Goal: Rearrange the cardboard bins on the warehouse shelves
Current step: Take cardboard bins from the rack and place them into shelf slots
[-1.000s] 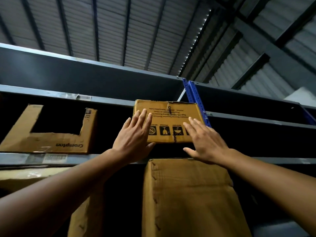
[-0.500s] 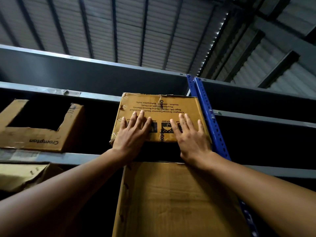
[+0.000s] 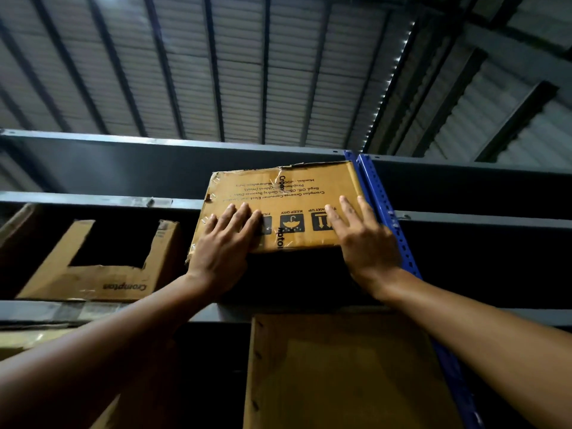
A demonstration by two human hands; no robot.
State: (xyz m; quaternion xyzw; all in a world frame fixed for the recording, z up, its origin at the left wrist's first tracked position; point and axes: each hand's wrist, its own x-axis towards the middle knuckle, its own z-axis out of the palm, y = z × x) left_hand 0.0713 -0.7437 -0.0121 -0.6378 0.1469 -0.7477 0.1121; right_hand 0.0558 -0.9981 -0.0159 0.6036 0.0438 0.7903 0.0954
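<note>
On the upper shelf level, just left of the blue perforated upright (image 3: 382,209), sits a cardboard bin (image 3: 284,196) with its printed face toward the camera. Print reads upside down: "Crompton" text, KEEP DRY umbrella symbol, arrows symbol. Top edge torn and creased; clear tape runs down the middle seam.

Left hand (image 3: 224,246): flat, fingers extended and together, palm pressed on the lower left part of the bin's face. Not gripping, no fingers curled round an edge.

Right hand (image 3: 360,239): flat, fingers spread, palm against the lower right part of the face, close to the upright. Also not gripping.

Both forearms reach up from the bottom corners of the view.

Same level, to the left and apart from the first bin: a second cardboard bin (image 3: 93,280) with a rectangular cut-out in its front, "Crompton" printed upside down on the lower strip. It rests on the grey shelf beam (image 3: 46,311).

Level below, directly under the hands: a plain larger carton (image 3: 340,376), its front face filling the lower centre.

Overhead: corrugated roof sheeting (image 3: 247,72) with dark purlins.
</note>
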